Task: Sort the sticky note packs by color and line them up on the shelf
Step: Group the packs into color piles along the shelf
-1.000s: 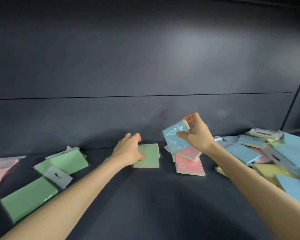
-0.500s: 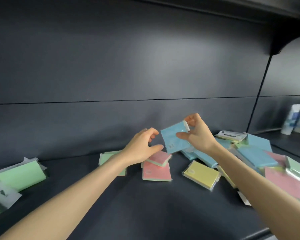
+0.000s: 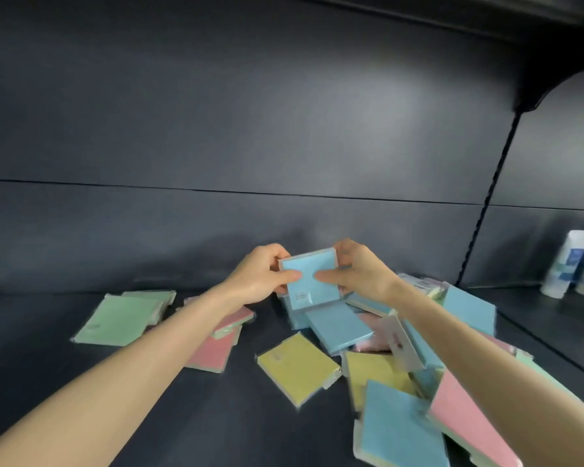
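A blue sticky note pack (image 3: 312, 283) is held upright above the dark shelf (image 3: 166, 409), near the back wall. My left hand (image 3: 258, 276) pinches its left edge and my right hand (image 3: 358, 271) pinches its right edge. Below it lies another blue pack (image 3: 339, 328). A green pack (image 3: 118, 320) lies flat to the left. Pink packs (image 3: 213, 352) are stacked under my left forearm. A yellow pack (image 3: 297, 367) lies in the middle.
A jumbled heap of blue, pink and yellow packs (image 3: 418, 399) fills the right side of the shelf. White bottles (image 3: 568, 262) stand in the neighbouring bay past the upright divider (image 3: 486, 200). The shelf's back wall rises right behind my hands.
My left hand left the green pack, swung right and took hold of the blue pack that my right hand was holding alone. The view shifted to the right.
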